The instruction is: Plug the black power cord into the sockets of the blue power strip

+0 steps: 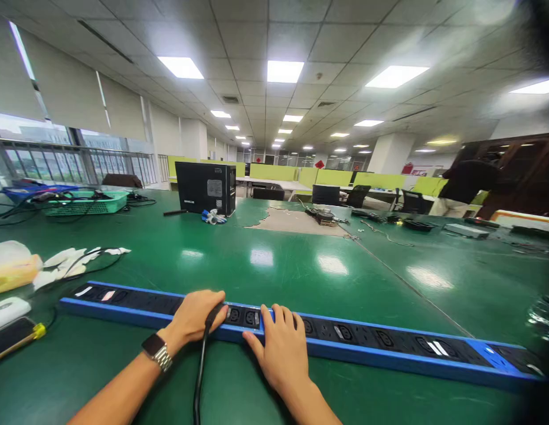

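A long blue power strip [363, 354] with black sockets lies across the green table in front of me. My left hand [195, 313], with a watch on its wrist, is closed around the black plug of a power cord [200, 372] at the strip's sockets. Whether the plug sits fully in a socket is hidden by my fingers. From the plug the cord hangs toward the table's near side. My right hand [281, 342] rests on the strip just to the right, fingers laid over its top and thumb apart along the front edge.
A black computer tower [206, 188] stands farther back on the table [239, 265], gloves [213, 216] beside it. At left are a green basket [88, 202] with cables, white gloves and a yellow-white packet [13, 268]. Loose parts [323, 215] lie at back right. A person [467, 186] stands beyond.
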A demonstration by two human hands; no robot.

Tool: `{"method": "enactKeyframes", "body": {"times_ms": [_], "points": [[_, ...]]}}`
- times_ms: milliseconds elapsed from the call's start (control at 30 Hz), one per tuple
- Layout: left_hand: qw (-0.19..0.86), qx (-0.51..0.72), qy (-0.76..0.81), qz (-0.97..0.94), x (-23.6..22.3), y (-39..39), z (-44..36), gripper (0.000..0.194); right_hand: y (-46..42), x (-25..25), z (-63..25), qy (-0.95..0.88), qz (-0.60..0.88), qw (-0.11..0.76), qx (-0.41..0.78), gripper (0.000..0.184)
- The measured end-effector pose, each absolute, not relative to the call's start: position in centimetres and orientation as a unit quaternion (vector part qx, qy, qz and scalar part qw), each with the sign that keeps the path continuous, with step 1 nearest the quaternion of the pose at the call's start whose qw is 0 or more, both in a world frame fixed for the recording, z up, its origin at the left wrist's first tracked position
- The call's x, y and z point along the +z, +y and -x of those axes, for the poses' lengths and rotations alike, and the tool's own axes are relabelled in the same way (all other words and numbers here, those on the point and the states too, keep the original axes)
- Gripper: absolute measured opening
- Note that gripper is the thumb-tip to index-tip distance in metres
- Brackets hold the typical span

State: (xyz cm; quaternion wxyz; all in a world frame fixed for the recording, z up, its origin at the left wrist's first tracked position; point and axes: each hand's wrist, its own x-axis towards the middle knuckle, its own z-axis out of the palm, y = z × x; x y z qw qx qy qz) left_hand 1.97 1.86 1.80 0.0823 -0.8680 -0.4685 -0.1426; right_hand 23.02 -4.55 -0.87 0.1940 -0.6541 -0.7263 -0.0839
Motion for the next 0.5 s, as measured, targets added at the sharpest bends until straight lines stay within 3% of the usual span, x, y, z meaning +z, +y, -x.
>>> {"method": "enactKeyframes", "body": {"times_ms": [300,500], "points": [[0.236,-0.239,-0.418,0.844,0.0,1.7,-1.9,0.028,-4.5,-0.6,-23.0,-0.725,0.654,0.198,-0.083,0.057],[0.266,-0.283,-0.385,0.837,-0.2,1.7,-1.9,0.028,-4.4,-0.1,-23.0,-0.725,0.658,0.192,-0.065,0.056]]}}
